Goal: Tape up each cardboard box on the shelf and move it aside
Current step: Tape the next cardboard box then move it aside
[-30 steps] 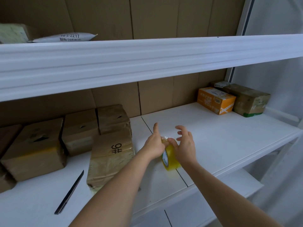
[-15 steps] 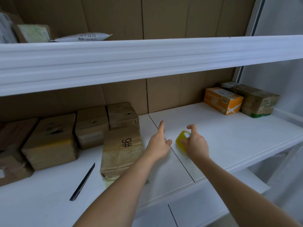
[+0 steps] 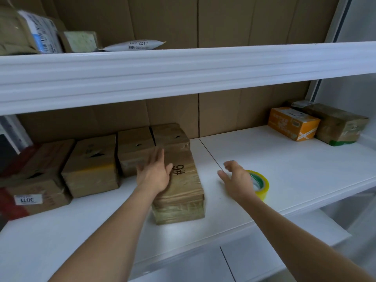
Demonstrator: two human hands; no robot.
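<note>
Gripping nothing: left hand point(image 3: 155, 176) flat, fingers straight, on taped box marked 9# point(image 3: 179, 186) at shelf point(image 3: 284, 159) front, right hand point(image 3: 236, 180) loosely curled beside tape roll point(image 3: 259, 185); box apparently sealed, not yet moved aside.

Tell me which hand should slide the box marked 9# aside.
Left. The left hand already lies open and flat on the box marked 9#, probably ready to push. The right hand hangs open over bare shelf, beside the tape roll, off the box.
</note>
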